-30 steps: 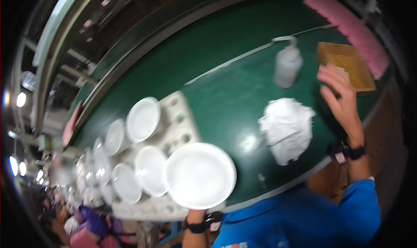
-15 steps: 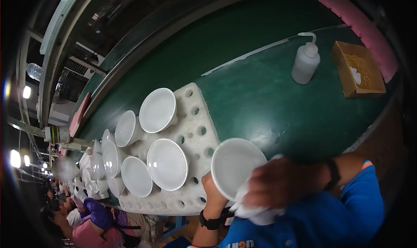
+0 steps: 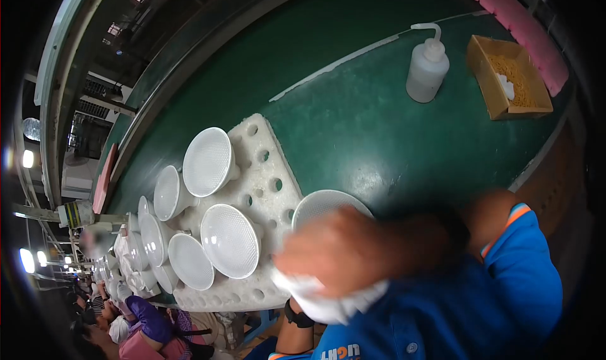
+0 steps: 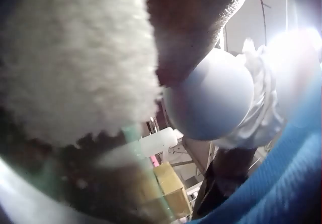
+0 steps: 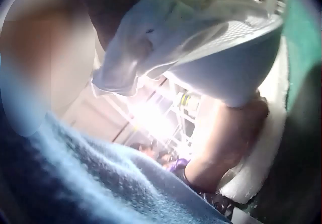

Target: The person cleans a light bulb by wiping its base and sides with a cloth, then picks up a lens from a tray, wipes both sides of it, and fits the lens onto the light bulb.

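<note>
A round white lamp-like piece with a textured face [image 3: 328, 201] is held by its narrower back in my left hand [image 5: 226, 138], whose fingers curl round it in the right wrist view. My right hand [image 3: 347, 253], blurred, grips a crumpled white cloth [image 3: 334, 303] against the face and rim. In the head view the right hand and cloth cover the piece's lower part and most of the left hand. The left wrist view shows the piece's smooth back [image 4: 209, 98] with the cloth [image 4: 259, 108] bunched at its far edge.
Several similar white pieces [image 3: 230, 241] stand in a holed foam tray [image 3: 265, 174] on the green table [image 3: 379, 133]. Farther right are a spouted bottle [image 3: 427, 70], a cardboard box [image 3: 489, 82] with yellow bits, and a pink foam strip [image 3: 536, 38]. People sit at the lower left.
The cloth has left the table in my right hand, which came from beside the box to the held piece and then moved left across its face. My left hand has kept its hold.
</note>
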`<action>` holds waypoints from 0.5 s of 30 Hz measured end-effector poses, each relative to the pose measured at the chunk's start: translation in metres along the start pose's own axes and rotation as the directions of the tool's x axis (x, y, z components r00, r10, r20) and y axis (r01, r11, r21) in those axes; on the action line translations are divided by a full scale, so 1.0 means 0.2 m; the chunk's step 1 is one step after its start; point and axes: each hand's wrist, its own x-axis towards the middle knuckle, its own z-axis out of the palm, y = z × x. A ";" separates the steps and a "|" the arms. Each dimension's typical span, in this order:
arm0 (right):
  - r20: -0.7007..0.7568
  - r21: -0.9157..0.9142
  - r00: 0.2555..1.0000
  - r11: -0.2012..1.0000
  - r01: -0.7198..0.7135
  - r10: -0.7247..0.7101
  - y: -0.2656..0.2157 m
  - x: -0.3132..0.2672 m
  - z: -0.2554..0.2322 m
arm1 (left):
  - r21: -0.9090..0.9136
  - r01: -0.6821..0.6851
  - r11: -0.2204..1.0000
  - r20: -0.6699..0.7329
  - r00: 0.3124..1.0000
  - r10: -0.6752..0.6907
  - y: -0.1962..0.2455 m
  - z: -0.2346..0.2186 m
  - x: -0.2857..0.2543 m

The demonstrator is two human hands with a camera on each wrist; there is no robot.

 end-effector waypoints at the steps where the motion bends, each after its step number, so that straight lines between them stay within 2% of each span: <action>1: -0.004 -0.001 0.996 0.996 -0.091 0.091 0.05 0.08 0.01 | -0.024 0.007 1.000 -0.038 0.999 -0.008 0.02 0.00 0.02; 2: -0.010 0.002 0.983 0.983 -0.182 0.182 0.13 0.14 0.00 | -0.055 0.004 0.998 -0.071 0.997 -0.008 0.04 0.01 0.04; 3: 0.007 0.205 0.918 0.898 -0.389 0.396 0.20 0.16 -0.03 | -0.047 0.002 0.999 -0.070 0.998 -0.005 0.05 0.01 0.05; 4: -0.027 0.209 0.901 0.884 -0.419 0.434 0.32 0.13 -0.01 | -0.017 -0.005 1.000 -0.056 0.998 0.004 0.04 0.02 0.05; 5: -0.105 0.144 0.907 0.909 -0.392 0.408 0.33 0.07 -0.03 | 0.096 -0.017 0.995 0.024 1.000 0.014 0.01 0.02 0.03; 8: -0.245 -0.035 0.931 0.957 -0.288 0.272 0.27 -0.11 -0.03 | 0.050 -0.018 0.999 0.067 0.998 0.014 0.03 0.01 0.04; 9: -0.286 -0.101 0.936 0.965 -0.241 0.204 0.24 -0.16 -0.02 | -0.082 0.080 0.993 0.024 0.997 -0.078 -0.03 0.03 0.00; 10: -0.263 -0.129 0.965 0.990 -0.049 0.013 0.20 -0.23 0.02 | -0.130 0.099 0.987 0.002 0.995 -0.100 -0.06 0.04 -0.02; 12: -0.172 0.041 0.969 0.982 0.186 -0.177 0.03 -0.20 -0.03 | -0.118 0.076 0.990 -0.004 0.997 -0.077 -0.07 0.03 -0.05; 15: 0.031 -0.068 0.989 0.987 0.145 -0.144 -0.02 -0.03 -0.01 | -0.060 0.024 0.998 0.006 1.000 -0.024 -0.08 0.01 -0.05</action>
